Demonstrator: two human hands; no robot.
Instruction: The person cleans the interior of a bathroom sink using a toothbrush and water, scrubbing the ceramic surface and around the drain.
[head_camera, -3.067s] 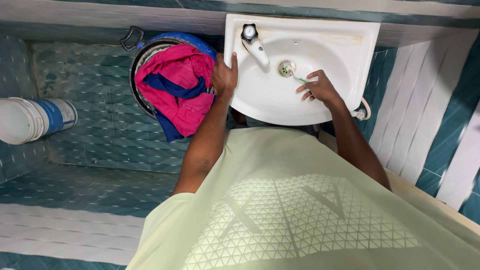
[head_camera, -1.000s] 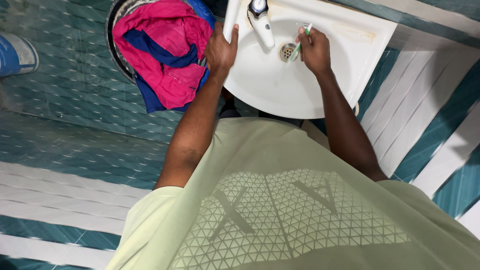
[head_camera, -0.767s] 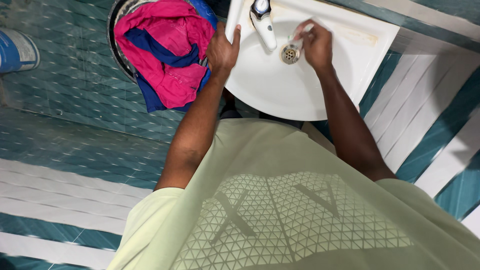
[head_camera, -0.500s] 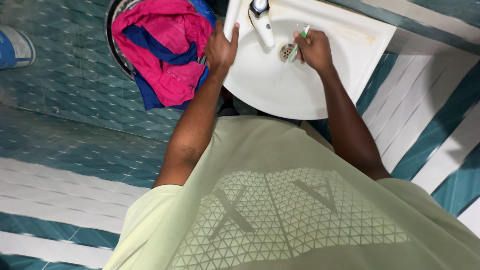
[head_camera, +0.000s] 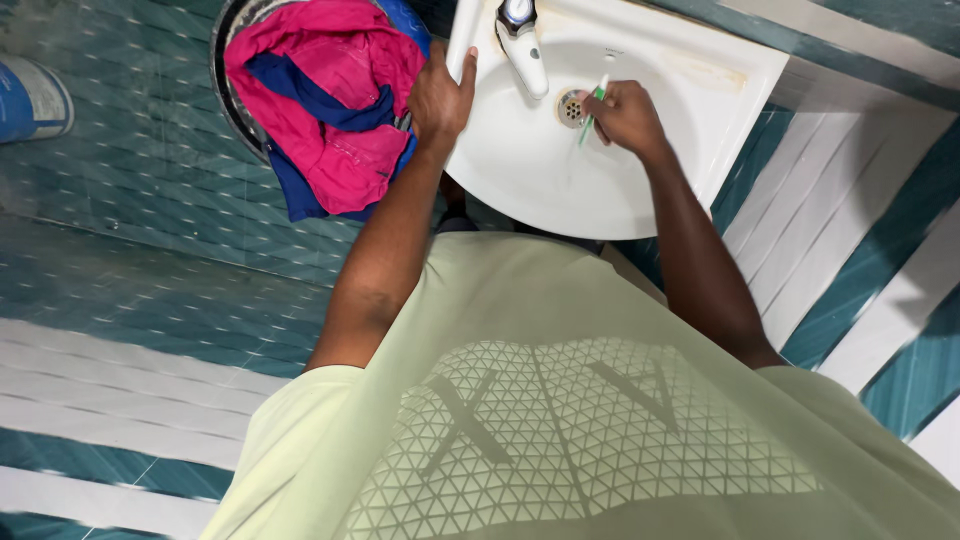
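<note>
A white wash basin (head_camera: 540, 175) hangs on the wall in front of me. My left hand (head_camera: 440, 95) grips its left rim. My right hand (head_camera: 625, 115) holds a green and white toothbrush (head_camera: 594, 102) inside the bowl, its lower end close to the metal drain (head_camera: 570, 106). A chrome tap (head_camera: 522, 45) stands at the back of the basin, just left of the brush.
A dark tub (head_camera: 232, 90) with pink and blue clothes (head_camera: 330, 100) stands left of the basin. A white and blue bucket (head_camera: 30, 95) lies at the far left. Teal and white tiles cover the floor and walls. My pale green shirt fills the lower view.
My right hand has slid a little nearer to me in the bowl, and the toothbrush has shifted back and forth beside the drain. My left hand has stayed on the rim.
</note>
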